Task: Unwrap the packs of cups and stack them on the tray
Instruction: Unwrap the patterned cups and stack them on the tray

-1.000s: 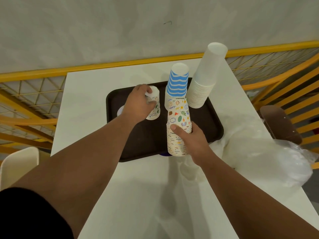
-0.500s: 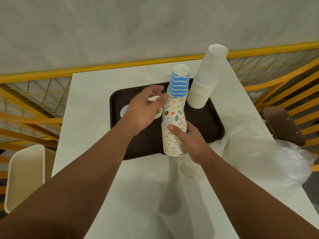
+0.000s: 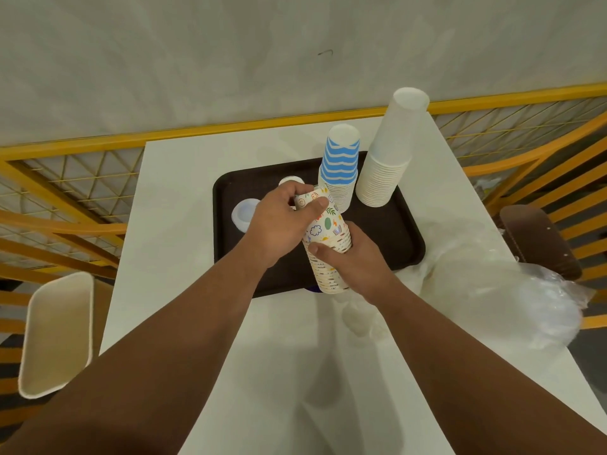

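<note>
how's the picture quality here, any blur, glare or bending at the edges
Head view: sharp at the centre, the patterned cup stack crisp; soft shadows fall toward the viewer on the white table; wide-angle bending curves the yellow railing; the clear plastic wrap looks washed out.

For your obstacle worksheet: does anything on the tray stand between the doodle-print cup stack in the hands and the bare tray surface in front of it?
Nothing visible does. The doodle-print cup stack, gripped by the left hand and the right hand, hangs over bare brown tray. The blue-striped stack and the plain white stack stand behind it; two single cups sit left.
</note>
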Tool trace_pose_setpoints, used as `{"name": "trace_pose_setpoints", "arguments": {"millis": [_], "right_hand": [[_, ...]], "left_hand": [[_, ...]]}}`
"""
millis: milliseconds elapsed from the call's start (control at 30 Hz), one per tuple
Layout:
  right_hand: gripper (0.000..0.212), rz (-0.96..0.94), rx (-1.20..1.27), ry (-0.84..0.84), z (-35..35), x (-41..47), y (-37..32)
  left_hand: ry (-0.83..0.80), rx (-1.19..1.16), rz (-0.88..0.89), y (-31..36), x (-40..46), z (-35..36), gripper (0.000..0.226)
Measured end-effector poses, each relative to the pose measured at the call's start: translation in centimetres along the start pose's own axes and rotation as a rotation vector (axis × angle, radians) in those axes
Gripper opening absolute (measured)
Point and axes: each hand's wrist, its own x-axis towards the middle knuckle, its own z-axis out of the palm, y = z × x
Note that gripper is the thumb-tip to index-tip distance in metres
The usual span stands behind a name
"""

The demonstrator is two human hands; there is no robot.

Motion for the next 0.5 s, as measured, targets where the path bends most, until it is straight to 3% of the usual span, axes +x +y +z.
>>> {"name": "trace_pose_setpoints", "arguments": {"millis": [100, 233, 300, 500], "right_hand": [[0.053, 0.007, 0.017, 0.016, -0.1, 0.2, 0.1], [0.051, 0.062, -0.008, 0.031, -0.6, 0.5, 0.5], [0.055, 0.094, -0.005, 0.051, -0.7, 0.8, 0.8], [0.059, 0.129, 0.009, 0.066, -0.8, 1.2, 1.6]], "left_hand": [[0.013, -0.002, 0.029, 0.1, 1.2, -0.2, 0.021], [0.202, -0.128, 0.125, 1.6, 4.2, -1.8, 0.02], [0.256, 0.004, 0.196, 1.9, 5.6, -2.8, 0.025], [0.129, 0.338, 0.236, -1.3, 7.9, -2.3, 0.035]]}}
